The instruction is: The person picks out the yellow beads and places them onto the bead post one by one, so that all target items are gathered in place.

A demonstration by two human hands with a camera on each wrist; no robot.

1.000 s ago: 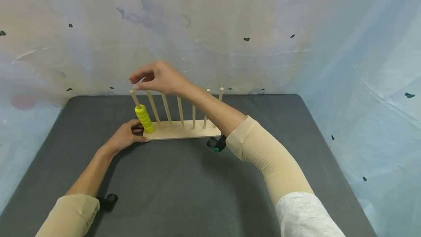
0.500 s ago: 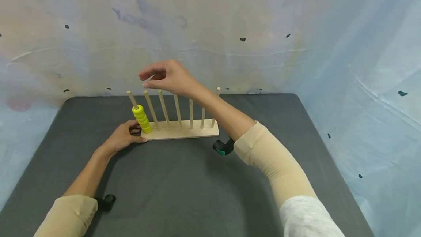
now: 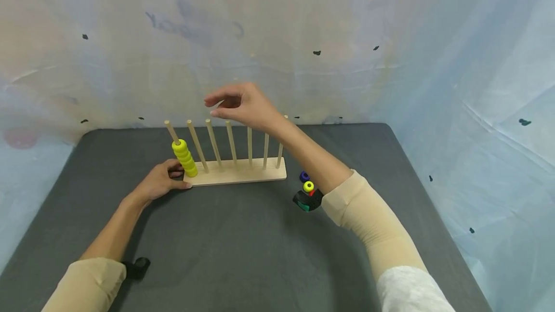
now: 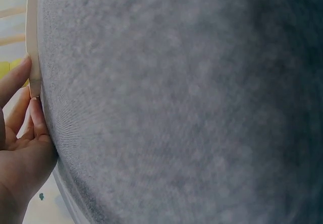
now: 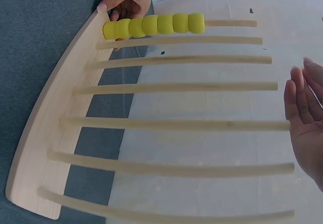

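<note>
Right now the left hand steadies the wooden rack near the desk's far edge, fingers flat against its left end beside the yellow beads stacked on the leftmost peg. The right hand hovers empty and relaxed above the pegs' tips. I'd judge another bead comes next: loose beads lie off the rack's right end.

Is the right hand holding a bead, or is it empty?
Empty: the right hand hovers above the pegs, fingers relaxed, nothing between them.
</note>
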